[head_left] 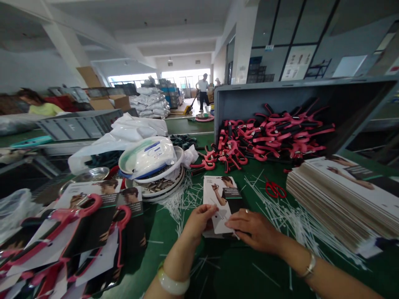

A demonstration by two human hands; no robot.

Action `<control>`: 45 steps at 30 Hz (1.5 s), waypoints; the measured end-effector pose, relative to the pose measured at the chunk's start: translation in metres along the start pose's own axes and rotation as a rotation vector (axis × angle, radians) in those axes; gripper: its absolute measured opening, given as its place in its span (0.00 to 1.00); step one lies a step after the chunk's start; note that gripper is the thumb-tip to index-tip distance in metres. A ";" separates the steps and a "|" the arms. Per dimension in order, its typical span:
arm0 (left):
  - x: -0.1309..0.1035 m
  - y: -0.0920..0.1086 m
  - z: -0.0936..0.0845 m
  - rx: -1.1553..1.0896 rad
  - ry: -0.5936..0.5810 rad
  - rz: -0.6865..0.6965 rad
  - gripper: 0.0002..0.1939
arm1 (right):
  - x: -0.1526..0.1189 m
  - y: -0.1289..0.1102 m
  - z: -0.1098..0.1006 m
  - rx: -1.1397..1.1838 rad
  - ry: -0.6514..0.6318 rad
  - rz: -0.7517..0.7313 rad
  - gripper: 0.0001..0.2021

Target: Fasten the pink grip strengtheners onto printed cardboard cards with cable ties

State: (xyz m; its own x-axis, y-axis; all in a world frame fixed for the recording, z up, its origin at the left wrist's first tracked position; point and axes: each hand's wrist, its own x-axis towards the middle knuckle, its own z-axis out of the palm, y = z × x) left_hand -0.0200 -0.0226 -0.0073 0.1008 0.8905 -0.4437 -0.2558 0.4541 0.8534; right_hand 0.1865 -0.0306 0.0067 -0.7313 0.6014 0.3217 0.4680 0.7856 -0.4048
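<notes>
A printed backing card [222,220] lies on a small pile of like cards in front of me, its picture side up. My left hand [201,220] is at the card's left edge, thumb and forefinger pinched on a thin white cable tie [220,214]. My right hand [257,230], with a ring on one finger, is closed at the card's right edge, fingertips on its lower half. The underside of the card is hidden. To the left, pink-and-black spring-handled pliers [75,214] lie fixed on printed cards in a heap.
Loose white cable ties [293,222] are strewn on the green table [243,274]. Red scissors [275,189] lie near a tall card stack [330,203]. A tipped grey crate [271,93] spills pink-and-black pliers [277,137]. Basins [152,166] stand at left; people are farther back.
</notes>
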 end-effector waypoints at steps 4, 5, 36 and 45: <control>0.000 0.001 -0.002 0.014 -0.003 -0.009 0.23 | 0.006 -0.003 0.014 -0.208 0.104 -0.118 0.12; 0.000 0.001 -0.003 0.018 -0.006 -0.011 0.23 | 0.006 -0.003 0.015 -0.242 0.137 -0.142 0.12; -0.004 -0.012 0.011 -0.151 0.089 0.108 0.30 | 0.012 -0.022 -0.013 0.651 0.835 0.781 0.19; -0.004 -0.013 0.012 -0.070 0.108 0.241 0.40 | 0.029 -0.019 -0.002 0.678 0.797 0.741 0.18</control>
State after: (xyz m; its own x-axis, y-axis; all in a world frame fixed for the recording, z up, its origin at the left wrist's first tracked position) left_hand -0.0058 -0.0322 -0.0137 -0.0731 0.9628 -0.2601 -0.3265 0.2233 0.9185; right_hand 0.1574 -0.0278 0.0258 0.2018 0.9664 0.1591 0.1168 0.1376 -0.9836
